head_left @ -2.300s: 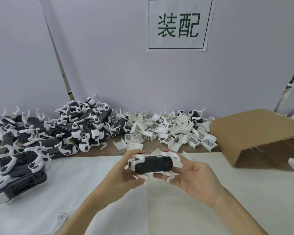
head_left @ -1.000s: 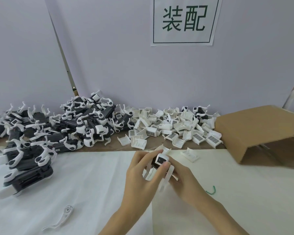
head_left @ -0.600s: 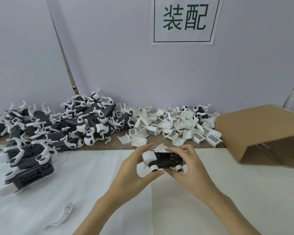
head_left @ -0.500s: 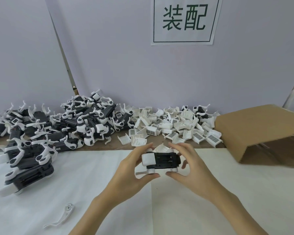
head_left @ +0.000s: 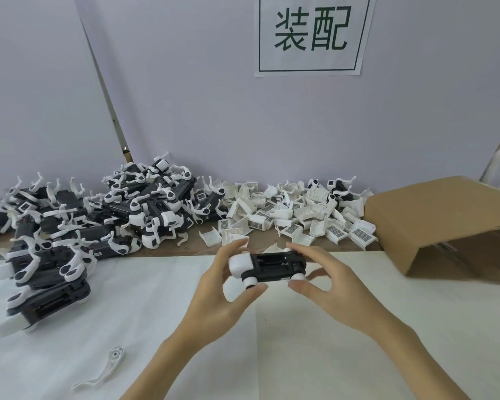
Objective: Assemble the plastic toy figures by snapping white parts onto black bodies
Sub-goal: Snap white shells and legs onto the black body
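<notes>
Black toy body (head_left: 274,267), white end cap, lying level, gripped between left hand (head_left: 217,295) and right hand (head_left: 326,287)

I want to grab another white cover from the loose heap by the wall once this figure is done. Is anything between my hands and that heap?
Nothing visible blocks it. The heap of white covers lies straight beyond the toy figure held by the left hand and right hand. The cardboard box sits off to the right.

Bright, even, diffuse light from above; soft faint shadows under hands (head_left: 272,287) on white sheet (head_left: 358,284). No glare. Slightly soft overall, blurrier toward edges. Wide-angle bending at frame borders, wall seam (head_left: 104,90) slanted.
</notes>
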The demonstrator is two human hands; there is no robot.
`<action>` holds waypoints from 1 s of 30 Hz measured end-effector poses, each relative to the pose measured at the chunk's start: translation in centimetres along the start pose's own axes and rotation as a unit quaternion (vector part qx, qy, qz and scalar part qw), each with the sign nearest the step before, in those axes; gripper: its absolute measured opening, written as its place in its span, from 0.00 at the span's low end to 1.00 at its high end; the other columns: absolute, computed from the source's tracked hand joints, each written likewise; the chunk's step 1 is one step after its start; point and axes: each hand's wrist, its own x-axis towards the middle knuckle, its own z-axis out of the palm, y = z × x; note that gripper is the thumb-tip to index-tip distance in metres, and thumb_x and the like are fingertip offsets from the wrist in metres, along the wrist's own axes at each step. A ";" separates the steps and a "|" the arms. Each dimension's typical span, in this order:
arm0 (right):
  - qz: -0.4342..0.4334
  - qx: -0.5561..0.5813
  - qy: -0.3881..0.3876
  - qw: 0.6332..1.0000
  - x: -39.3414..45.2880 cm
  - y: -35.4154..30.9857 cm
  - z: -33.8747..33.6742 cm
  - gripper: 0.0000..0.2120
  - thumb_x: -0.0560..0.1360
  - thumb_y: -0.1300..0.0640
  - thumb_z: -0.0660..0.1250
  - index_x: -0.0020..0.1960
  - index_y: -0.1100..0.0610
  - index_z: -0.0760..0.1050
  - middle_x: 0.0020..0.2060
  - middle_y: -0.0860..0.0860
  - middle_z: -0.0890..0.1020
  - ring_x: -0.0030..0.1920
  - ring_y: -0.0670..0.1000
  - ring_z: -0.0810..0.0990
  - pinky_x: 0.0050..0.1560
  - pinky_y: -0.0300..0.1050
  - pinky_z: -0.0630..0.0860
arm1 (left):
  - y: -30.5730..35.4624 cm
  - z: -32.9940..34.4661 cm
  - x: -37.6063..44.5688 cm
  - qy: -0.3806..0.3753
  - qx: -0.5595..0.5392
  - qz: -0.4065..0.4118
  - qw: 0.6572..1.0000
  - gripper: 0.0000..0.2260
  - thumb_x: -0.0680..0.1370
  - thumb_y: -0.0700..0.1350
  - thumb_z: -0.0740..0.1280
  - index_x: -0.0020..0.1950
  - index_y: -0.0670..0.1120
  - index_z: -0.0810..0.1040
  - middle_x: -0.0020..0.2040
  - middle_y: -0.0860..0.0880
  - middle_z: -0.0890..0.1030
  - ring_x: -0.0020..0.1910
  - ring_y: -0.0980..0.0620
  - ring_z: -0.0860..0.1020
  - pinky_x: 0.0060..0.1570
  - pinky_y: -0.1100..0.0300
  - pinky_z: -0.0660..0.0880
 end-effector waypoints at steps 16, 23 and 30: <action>0.282 0.545 -0.001 0.790 0.2 -0.6 1.9 0.16 0.74 0.51 0.73 0.54 0.63 0.82 0.53 0.63 0.81 0.50 0.59 0.83 0.52 0.50 0.82 | -0.6 0.7 0.1 -0.056 0.228 0.133 0.963 0.50 0.74 0.35 0.79 0.86 0.54 0.53 0.87 0.52 0.47 0.86 0.52 0.50 0.81 0.62 0.56; 0.144 0.561 -0.003 0.815 0.3 -1.3 2.4 0.22 0.78 0.62 0.70 0.70 0.69 0.71 0.69 0.69 0.75 0.70 0.63 0.77 0.69 0.52 0.77 | 0.1 0.0 -0.2 -0.118 -0.136 -0.201 0.963 0.41 0.72 0.48 0.82 0.79 0.57 0.64 0.70 0.50 0.79 0.65 0.47 0.83 0.67 0.50 0.78; 0.118 0.448 0.005 0.886 0.1 -1.4 2.9 0.25 0.74 0.51 0.76 0.67 0.60 0.76 0.64 0.58 0.82 0.67 0.55 0.80 0.64 0.51 0.79 | 1.3 0.1 0.2 -0.024 -0.146 -0.206 0.967 0.26 0.75 0.62 0.73 0.68 0.50 0.81 0.50 0.43 0.86 0.52 0.45 0.85 0.64 0.47 0.75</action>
